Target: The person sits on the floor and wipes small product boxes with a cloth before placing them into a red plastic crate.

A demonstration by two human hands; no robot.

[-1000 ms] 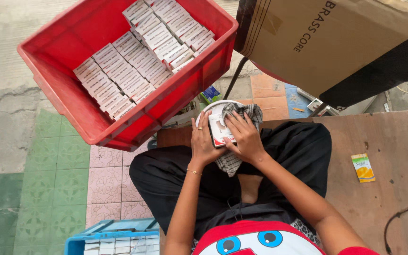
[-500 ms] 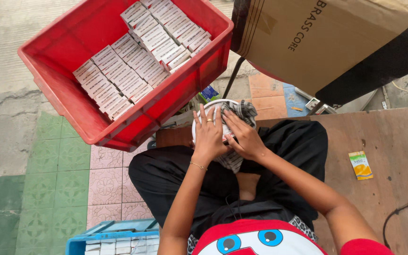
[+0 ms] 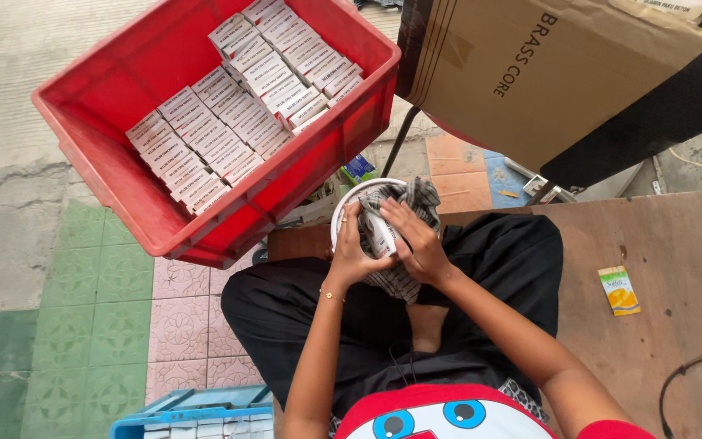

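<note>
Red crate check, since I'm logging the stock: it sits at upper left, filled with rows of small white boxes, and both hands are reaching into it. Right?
Not quite. The head view shows the red crate and small white boxes as described, but both hands, left and right, hold a small white box over a checked cloth.

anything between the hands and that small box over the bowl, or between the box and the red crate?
Nothing between them: the left hand and right hand already grip the small box over the white bowl. A checked cloth lies around it. Toward the red crate, only the crate's near wall stands between.
</note>
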